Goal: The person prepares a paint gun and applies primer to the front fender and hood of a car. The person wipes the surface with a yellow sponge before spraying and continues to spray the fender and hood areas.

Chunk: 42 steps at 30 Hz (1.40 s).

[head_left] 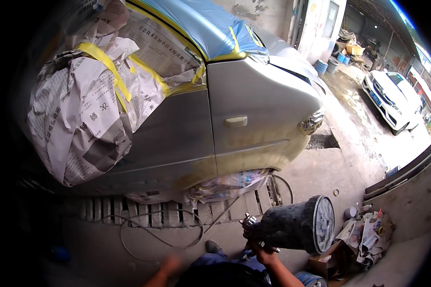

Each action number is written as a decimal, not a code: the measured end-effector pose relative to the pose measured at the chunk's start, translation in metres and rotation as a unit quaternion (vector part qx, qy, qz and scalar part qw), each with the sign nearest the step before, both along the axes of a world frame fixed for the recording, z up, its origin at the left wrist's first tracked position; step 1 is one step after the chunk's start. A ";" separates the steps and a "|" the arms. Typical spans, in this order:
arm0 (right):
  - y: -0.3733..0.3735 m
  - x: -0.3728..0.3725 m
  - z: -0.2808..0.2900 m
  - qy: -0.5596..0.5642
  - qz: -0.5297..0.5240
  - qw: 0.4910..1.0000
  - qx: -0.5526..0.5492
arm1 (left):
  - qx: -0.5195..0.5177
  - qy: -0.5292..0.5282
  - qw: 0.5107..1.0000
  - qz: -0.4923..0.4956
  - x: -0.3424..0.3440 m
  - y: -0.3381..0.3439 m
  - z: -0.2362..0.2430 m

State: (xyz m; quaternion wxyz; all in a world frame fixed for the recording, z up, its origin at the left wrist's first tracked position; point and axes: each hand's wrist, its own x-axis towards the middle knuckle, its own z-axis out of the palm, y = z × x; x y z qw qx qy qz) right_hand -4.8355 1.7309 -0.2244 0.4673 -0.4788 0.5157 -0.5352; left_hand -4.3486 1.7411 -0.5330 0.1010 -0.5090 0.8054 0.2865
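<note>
My right hand is wrapped round the handle of a paint spray gun. On top of the gun sits a large dark, paint-stained cup, tilted over to the right. My left hand is low in the view, smeared by motion, and its fingers cannot be made out. Ahead stands a silver-grey car with yellowish patches on its front fender. Crumpled newspaper held by yellow tape covers the mirror area, and blue plastic film lies over the windscreen.
A thin hose loops over the floor and the slatted grate. At the lower right are a cardboard box, scrap paper and a blue can. A white car and blue drums stand farther back.
</note>
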 end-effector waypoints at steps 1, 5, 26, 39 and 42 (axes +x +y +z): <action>-0.001 -0.002 -0.011 0.000 -0.004 1.000 0.001 | -0.001 -0.001 1.000 -0.003 -0.001 0.000 0.000; -0.001 -0.009 -0.026 -0.043 -0.080 0.996 0.019 | -0.030 -0.025 0.999 -0.036 0.004 0.008 0.000; 0.005 -0.012 -0.081 0.114 -0.072 0.991 -0.024 | 0.237 0.123 0.860 0.436 -0.035 -0.018 0.074; 0.023 -0.028 -0.114 0.131 -0.201 0.971 0.004 | 0.184 0.145 0.908 0.349 -0.033 -0.008 0.084; 0.018 0.001 -0.112 0.190 -0.054 0.978 -0.066 | 0.085 0.208 0.944 0.242 -0.025 -0.006 0.077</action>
